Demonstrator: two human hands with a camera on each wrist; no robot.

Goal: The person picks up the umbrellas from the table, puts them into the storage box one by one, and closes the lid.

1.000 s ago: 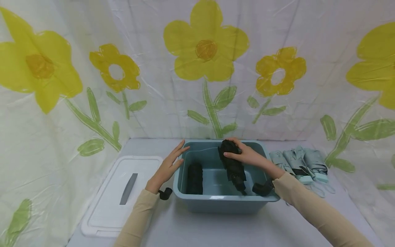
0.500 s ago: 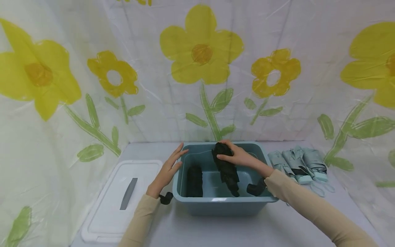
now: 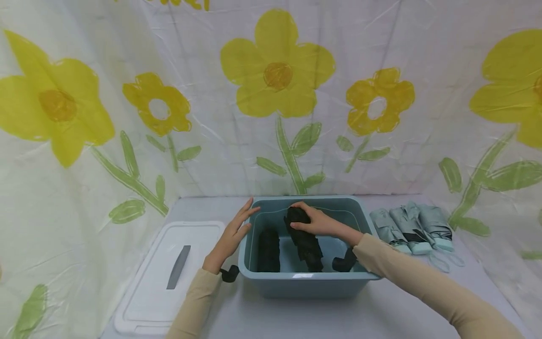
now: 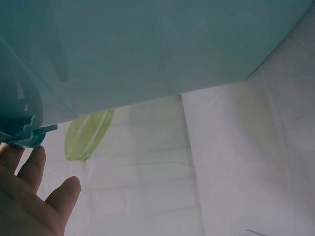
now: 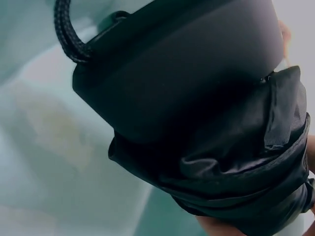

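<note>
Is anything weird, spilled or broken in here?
Nothing looks spilled or broken. A little odd: the held black umbrella slants in the blue bin, its cloth bunched loosely, while the black bundle nearby lies straight.

Long plain beige sleeves [image 3: 423,286], narrow cuffs [image 3: 364,250], a black rounded camera [image 3: 230,274] beside each
</note>
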